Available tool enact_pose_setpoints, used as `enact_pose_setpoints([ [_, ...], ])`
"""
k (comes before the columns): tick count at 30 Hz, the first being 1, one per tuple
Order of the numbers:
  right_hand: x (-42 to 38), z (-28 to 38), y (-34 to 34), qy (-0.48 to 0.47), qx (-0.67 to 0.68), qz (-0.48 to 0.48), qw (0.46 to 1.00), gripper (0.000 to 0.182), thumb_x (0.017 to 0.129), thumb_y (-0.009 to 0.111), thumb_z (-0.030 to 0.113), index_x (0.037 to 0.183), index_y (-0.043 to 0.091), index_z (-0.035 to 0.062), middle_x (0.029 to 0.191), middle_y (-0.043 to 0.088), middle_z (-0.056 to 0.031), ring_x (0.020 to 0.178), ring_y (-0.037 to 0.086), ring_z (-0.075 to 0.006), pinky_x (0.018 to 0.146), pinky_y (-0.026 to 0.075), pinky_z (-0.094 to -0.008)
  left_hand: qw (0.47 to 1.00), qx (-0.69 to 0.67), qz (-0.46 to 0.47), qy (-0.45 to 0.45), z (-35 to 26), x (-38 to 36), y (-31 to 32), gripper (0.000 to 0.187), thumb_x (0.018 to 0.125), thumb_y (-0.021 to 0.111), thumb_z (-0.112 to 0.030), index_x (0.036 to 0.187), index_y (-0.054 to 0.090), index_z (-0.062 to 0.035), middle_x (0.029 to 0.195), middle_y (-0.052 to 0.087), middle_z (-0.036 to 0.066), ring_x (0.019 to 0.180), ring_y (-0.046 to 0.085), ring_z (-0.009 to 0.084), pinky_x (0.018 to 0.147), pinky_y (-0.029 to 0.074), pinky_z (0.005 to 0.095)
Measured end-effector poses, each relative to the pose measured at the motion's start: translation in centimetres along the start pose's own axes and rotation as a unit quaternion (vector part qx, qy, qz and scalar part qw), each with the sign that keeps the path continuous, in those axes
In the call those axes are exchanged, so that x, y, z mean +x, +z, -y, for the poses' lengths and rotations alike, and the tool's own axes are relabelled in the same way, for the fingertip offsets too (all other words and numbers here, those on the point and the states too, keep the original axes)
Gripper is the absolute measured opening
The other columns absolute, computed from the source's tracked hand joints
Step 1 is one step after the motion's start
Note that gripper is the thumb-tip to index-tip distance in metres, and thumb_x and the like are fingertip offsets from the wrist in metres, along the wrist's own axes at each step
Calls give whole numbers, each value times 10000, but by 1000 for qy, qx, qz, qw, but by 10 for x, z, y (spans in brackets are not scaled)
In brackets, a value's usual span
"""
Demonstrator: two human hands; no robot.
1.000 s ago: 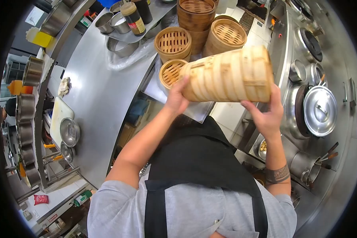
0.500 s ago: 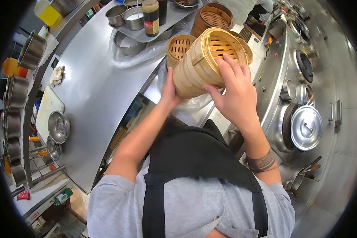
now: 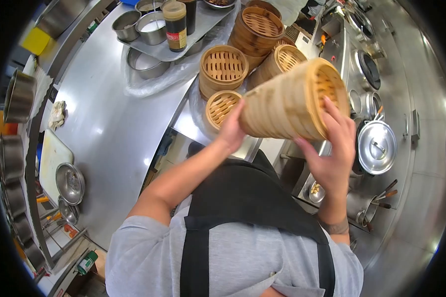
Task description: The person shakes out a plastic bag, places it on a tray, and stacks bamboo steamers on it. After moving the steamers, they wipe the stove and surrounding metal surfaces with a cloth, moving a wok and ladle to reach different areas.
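Observation:
A tall stack of round bamboo steamers (image 3: 287, 104) is held tilted nearly on its side, its slatted top turned toward the right. My left hand (image 3: 232, 127) grips the lower left end of the stack. My right hand (image 3: 334, 148) holds the other end, thumb on the outside and fingers over the slatted face. Just left of the held stack stand a small steamer (image 3: 222, 108) and a larger steamer stack (image 3: 224, 67). Behind it are a dark-rimmed stack (image 3: 257, 29) and another light stack (image 3: 282, 60).
A tray (image 3: 158, 48) with metal pots and a sauce bottle (image 3: 175, 27) stands at the back left. A white board (image 3: 54, 156) and metal bowls (image 3: 70, 183) lie at the left. On the right are stoves and a lidded pot (image 3: 376, 147).
Both hands have carried the steamer stack to the right and slightly down, tipping it further over. The steamers behind it now show more. The camera view has shifted a little.

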State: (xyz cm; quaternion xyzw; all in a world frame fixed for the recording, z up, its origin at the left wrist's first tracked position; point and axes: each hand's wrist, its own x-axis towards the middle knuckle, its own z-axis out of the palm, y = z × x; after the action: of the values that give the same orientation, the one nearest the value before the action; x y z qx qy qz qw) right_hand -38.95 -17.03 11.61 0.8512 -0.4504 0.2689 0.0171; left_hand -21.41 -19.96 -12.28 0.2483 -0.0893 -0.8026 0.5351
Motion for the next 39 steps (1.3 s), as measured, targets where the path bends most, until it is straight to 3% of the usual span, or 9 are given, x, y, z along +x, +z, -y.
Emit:
enact_pose_setpoints([
  [3, -34, -19, -26, 60, 10, 0, 998, 583, 634, 920, 62, 1121, 602, 30, 1414, 611, -207, 1180, 584, -380, 994, 480, -445, 989, -99, 59, -95, 30, 9, 25, 623, 1052, 510, -547, 1537, 441, -162, 1540, 510, 38, 1437, 446, 248, 1151, 361, 506],
  [6, -86, -42, -14, 141, 9, 8, 990, 536, 665, 894, 20, 926, 427, 66, 1491, 519, -253, 1286, 508, -393, 1085, 392, -473, 981, -109, 47, -153, 58, 30, 16, 632, 1046, 521, -548, 1537, 440, -159, 1536, 515, 45, 1427, 456, 253, 1148, 362, 525],
  [7, -103, -52, -1, 150, 6, 8, 989, 534, 670, 895, 24, 932, 432, 64, 1488, 521, -253, 1311, 497, -402, 1102, 382, -481, 982, -104, 42, -151, 73, 41, 3, 627, 1022, 565, -561, 1518, 448, -197, 1511, 530, 24, 1378, 514, 248, 1099, 421, 535],
  [16, -196, -139, 129, 109, 49, -7, 993, 489, 724, 898, 49, 951, 465, 68, 1503, 508, -255, 1397, 461, -454, 1170, 362, -508, 988, -134, -79, -14, 164, 132, -114, 582, 1068, 448, -551, 1464, 514, -130, 1486, 567, 67, 1382, 505, 253, 1158, 384, 467],
  [21, -164, -175, 155, 29, 91, 36, 995, 441, 710, 859, -21, 911, 474, 59, 1502, 528, -242, 1428, 458, -458, 1158, 391, -513, 963, -170, -187, 93, 167, 149, -122, 535, 1095, 357, -492, 1457, 508, -128, 1517, 532, 67, 1426, 459, 262, 1204, 343, 458],
  [24, -139, -192, 167, -7, 107, 75, 991, 429, 717, 843, -43, 911, 474, 55, 1511, 521, -245, 1427, 458, -456, 1155, 394, -508, 949, -226, -200, 88, 167, 151, -122, 575, 1092, 347, -523, 1500, 464, -134, 1561, 484, 74, 1464, 414, 275, 1230, 304, 475],
  [34, -71, -193, 171, -26, 125, 178, 976, 443, 722, 869, 51, 924, 474, 42, 1528, 520, -154, 1420, 458, -405, 1086, 484, -460, 974, -140, -123, 129, 178, 145, -144, 706, 1094, 236, -610, 1618, 280, -139, 1678, 304, 83, 1535, 306, 280, 1261, 245, 506],
  [37, -53, -177, 170, -12, 90, 208, 974, 396, 743, 824, 70, 959, 495, 27, 1532, 509, -117, 1404, 466, -387, 1033, 529, -452, 977, -46, -171, 116, 174, 137, -137, 707, 1102, 212, -601, 1631, 236, -133, 1681, 289, 88, 1542, 294, 276, 1252, 276, 503],
  [39, -51, -172, 174, -5, 79, 200, 977, 414, 745, 834, 93, 981, 499, 31, 1536, 511, -101, 1399, 474, -376, 1008, 544, -448, 956, 19, -281, 84, 172, 134, -130, 717, 1099, 243, -609, 1624, 237, -121, 1666, 309, 87, 1516, 339, 276, 1222, 333, 499],
])
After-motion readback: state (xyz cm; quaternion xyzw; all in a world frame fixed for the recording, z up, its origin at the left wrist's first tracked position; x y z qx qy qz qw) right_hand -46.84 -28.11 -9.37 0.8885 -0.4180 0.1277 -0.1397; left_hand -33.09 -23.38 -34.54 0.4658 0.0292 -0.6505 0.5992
